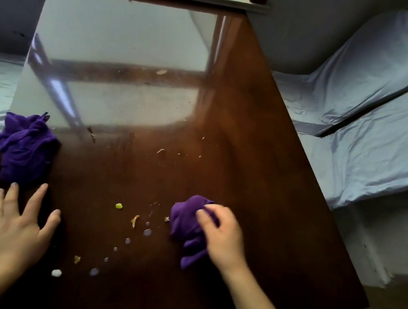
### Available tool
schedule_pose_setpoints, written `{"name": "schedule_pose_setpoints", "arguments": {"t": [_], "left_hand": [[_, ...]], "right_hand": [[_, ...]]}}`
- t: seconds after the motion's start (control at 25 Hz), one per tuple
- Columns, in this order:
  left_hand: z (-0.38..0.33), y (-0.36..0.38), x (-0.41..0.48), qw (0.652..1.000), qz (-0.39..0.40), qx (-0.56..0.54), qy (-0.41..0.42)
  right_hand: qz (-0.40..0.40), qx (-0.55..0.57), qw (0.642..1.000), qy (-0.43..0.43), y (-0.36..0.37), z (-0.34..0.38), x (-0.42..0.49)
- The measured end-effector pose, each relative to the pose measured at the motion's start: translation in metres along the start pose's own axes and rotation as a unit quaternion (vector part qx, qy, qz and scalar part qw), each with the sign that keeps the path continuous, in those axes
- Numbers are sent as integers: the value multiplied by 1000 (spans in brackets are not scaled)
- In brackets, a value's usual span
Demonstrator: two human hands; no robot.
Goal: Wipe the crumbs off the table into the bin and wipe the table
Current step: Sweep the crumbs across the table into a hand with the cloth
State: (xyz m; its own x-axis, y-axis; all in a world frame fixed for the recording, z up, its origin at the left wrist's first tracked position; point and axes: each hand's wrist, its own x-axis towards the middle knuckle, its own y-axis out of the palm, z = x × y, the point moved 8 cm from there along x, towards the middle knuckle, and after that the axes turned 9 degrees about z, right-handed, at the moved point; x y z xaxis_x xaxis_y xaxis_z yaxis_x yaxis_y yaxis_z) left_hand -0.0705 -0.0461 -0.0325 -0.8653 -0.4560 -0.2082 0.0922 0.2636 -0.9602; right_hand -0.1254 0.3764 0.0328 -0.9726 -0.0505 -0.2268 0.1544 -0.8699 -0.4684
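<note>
Head view: right hand [222, 234] fingers bunch the purple cloth [186, 228] beside crumbs [134, 221] to sweep them, while left hand [13, 229] lies spread, bracing on the table [259, 190].

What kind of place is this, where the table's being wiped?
Probably a dining or banquet room: a glossy dark wooden table, chairs in pale fabric covers beside it, and food crumbs scattered on it.

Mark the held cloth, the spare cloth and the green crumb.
Held cloth [183, 222], head view, bunched left side.
Spare cloth [26, 149], head view, middle of bundle.
Green crumb [119, 206], head view, its centre.
</note>
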Motion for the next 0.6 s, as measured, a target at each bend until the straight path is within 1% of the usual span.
{"name": "schedule_pose_setpoints", "arguments": {"t": [0.04,0.08,0.12,0.2,0.24,0.28,0.32,0.4,0.52,0.6], "left_hand": [[-2,-2,-2,1000,-5,1,6],[-5,-5,-3,1000,-9,-2,11],[-6,-8,-5,1000,-10,-7,12],[-10,-12,-7,1000,-5,-12,13],[-11,-13,-9,1000,-2,-14,15],[-12,-14,-9,1000,-1,-19,18],[-11,-15,-9,1000,-3,-24,19],[-9,-17,-8,999,-5,-33,22],[-6,-20,-9,998,-9,-61,31],[-5,-25,-10,993,-12,-107,37]], "right_hand": [[-43,14,999,17,-23,-9,2],[-80,6,996,41,-48,-21,3],[-102,-29,992,70,-69,-33,6],[-101,-155,974,130,-91,-48,8],[-92,-212,962,146,-87,-50,9],[-89,-252,954,139,-75,-45,8],[-86,-276,951,114,-56,-34,6],[-69,-297,951,54,-8,-8,-3],[-10,-307,951,-37,68,30,-16],[57,-294,951,-74,111,47,-22]]}}
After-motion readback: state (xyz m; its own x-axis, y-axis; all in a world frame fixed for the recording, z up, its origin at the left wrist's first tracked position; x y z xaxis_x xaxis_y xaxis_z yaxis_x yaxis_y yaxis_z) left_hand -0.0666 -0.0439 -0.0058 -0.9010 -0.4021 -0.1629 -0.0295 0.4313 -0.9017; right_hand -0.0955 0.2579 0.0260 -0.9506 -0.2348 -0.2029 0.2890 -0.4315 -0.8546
